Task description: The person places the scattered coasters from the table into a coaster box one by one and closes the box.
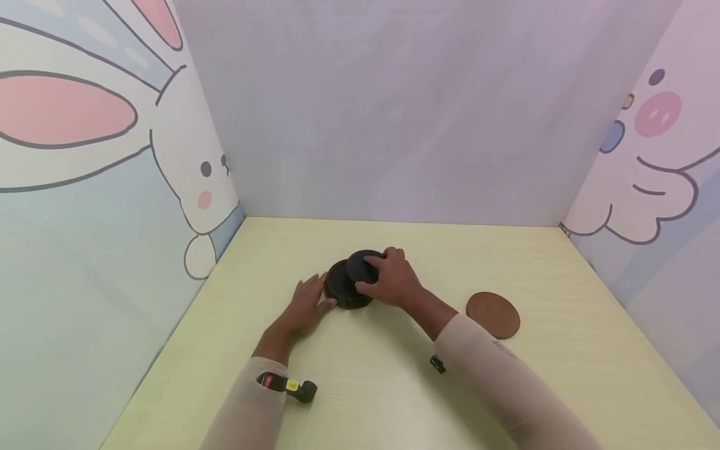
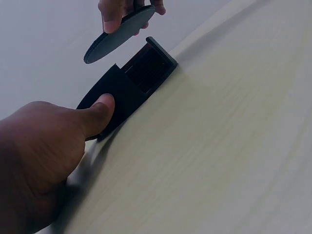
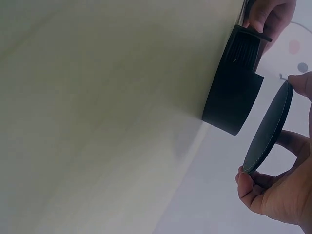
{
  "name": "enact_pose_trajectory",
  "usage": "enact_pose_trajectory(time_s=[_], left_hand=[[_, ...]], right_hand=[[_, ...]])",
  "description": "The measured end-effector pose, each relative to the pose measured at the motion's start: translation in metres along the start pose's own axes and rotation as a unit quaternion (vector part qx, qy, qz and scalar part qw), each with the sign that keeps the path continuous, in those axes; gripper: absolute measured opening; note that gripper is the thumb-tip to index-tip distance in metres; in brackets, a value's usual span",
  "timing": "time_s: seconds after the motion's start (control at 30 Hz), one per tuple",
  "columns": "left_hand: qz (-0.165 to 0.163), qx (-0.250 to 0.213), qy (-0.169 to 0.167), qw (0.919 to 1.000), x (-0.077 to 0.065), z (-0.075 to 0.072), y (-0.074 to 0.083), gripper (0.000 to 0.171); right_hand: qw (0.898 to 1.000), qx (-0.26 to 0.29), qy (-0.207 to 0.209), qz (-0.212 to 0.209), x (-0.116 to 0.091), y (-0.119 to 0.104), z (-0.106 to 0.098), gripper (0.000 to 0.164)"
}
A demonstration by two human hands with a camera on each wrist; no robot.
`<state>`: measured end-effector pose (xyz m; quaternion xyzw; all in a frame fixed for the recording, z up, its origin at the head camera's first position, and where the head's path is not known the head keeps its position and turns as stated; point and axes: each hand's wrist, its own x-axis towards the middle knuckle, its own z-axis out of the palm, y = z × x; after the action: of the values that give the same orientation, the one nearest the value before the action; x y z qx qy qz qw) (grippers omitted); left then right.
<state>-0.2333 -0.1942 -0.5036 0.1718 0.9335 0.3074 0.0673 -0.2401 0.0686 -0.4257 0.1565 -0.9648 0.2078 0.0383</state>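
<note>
A round black coaster holder (image 1: 339, 289) stands on the table, with a cut-out in its side wall (image 2: 120, 92). Dark stacked edges show through that cut-out. My left hand (image 1: 306, 306) grips the holder's left side, its thumb on the near wall. Just above the holder, my right hand (image 1: 396, 279) holds a black round coaster (image 3: 268, 127) by its rim between thumb and fingers. The coaster is tilted and apart from the holder in both wrist views. To the right, a brown round coaster (image 1: 493, 315) lies flat on the table.
The pale yellow table (image 1: 382, 387) is bordered by a plain wall (image 1: 382, 112) at the back. Side walls with cartoon animals (image 1: 185, 162) stand left and right. A black wrist camera (image 1: 304, 390) sits on the left sleeve.
</note>
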Motion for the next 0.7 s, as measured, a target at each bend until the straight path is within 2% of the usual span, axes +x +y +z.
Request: enact_pose_trajectory(time_s=[0.53,0.7], left_hand=[[0.008,-0.006,0.014,0.9999,-0.001,0.0,0.001,0.078],[0.006,-0.009,0.004,0.9999,-0.002,-0.001,0.001,0.078]], right_hand=[[0.998,-0.054,-0.021,-0.023,0.013,-0.016,0.019,0.072],[0.997,-0.063,-0.025,-0.024,0.016,-0.022,0.023,0.078]])
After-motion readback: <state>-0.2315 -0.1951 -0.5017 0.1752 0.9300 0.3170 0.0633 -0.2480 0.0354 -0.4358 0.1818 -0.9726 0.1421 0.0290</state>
